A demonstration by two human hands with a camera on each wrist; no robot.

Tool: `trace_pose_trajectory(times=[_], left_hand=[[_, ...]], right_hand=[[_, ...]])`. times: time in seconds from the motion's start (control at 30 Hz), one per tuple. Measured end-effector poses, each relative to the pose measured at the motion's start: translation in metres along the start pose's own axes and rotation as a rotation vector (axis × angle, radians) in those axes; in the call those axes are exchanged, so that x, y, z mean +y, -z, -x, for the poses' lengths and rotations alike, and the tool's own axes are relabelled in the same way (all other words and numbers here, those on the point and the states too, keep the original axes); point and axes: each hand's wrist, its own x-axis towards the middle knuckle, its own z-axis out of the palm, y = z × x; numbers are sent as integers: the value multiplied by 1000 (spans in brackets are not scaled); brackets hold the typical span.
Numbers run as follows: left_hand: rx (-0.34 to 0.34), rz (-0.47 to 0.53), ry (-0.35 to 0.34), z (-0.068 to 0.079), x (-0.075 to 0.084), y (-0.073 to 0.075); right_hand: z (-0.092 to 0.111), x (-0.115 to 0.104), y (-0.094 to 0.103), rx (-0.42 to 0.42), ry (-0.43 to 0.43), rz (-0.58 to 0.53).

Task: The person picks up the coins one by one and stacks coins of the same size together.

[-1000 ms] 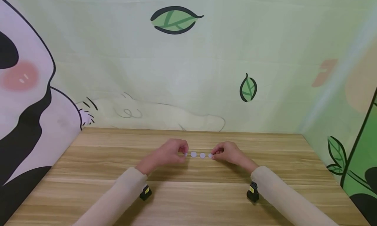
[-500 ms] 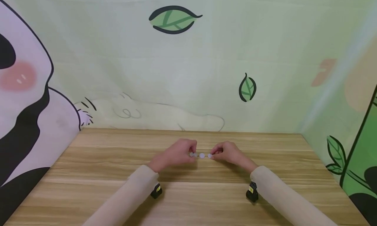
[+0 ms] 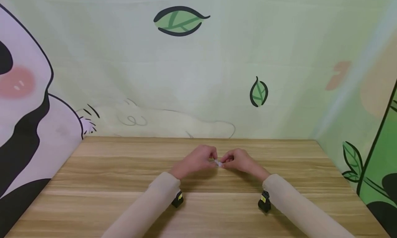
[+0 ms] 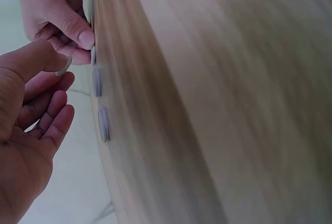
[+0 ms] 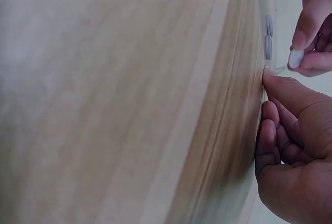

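Note:
My left hand [image 3: 198,159] pinches a small round white disc [image 4: 64,67] between thumb and index finger, holding it tilted above the table. Its other fingers are bent loosely, as the left wrist view shows. Right beside it, my right hand [image 3: 241,159] has thumb and forefinger at the rim of another white disc [image 4: 93,55] standing low on the wood, most of it hidden by the fingertips. In the left wrist view two more discs lie in line with that one, a nearer disc [image 4: 104,124] and a middle disc [image 4: 97,82]. Each shows a layered edge.
A wood-grain table [image 3: 217,210] spans the lower half of the head view. Behind it hangs a pale green cloth backdrop [image 3: 124,58] printed with leaves and a panda. Dark camera units sit under both wrists, at the beige sleeves [image 3: 149,203].
My left hand has moved right along the row of discs with one disc pinched, lifting it and ending close to the right hand. The right hand has stayed in place.

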Motion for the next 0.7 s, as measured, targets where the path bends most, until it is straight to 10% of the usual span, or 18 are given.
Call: trace_pose_trajectory(times=[0.7], left_hand=[[-63, -78, 121, -17, 9, -13]], right_hand=[[-1, 1, 4, -25, 14, -9]])
